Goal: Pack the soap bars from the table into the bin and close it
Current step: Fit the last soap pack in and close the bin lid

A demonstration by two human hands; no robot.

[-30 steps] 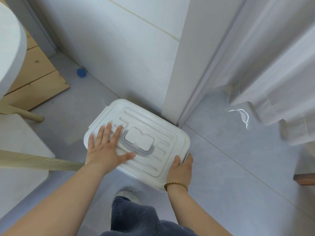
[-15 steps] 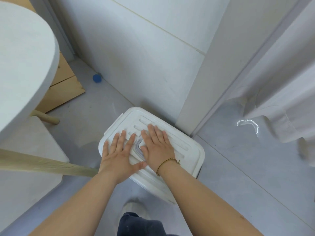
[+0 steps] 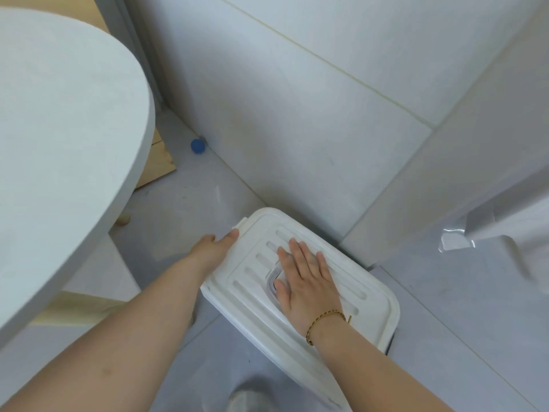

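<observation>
A white plastic bin stands on the grey floor against the wall, its ribbed white lid (image 3: pixel 368 289) sitting on top. My right hand (image 3: pixel 306 281) lies flat on the middle of the lid, fingers spread, covering most of the grey handle. My left hand (image 3: pixel 214 248) is at the lid's far left edge, fingers curled over the side by the latch tab (image 3: pixel 241 224). No soap bars are in view; the lid hides the bin's inside.
A round pale table top (image 3: pixel 59 144) fills the left, with a wooden leg below. A small blue ball (image 3: pixel 197 146) lies by the wall. A white curtain (image 3: pixel 505 221) hangs at right. A shoe (image 3: pixel 246 396) shows at the bottom.
My left hand has slid off the top of the lid to its left edge. My right hand stays flat on the lid's middle. The view has tilted up and left.
</observation>
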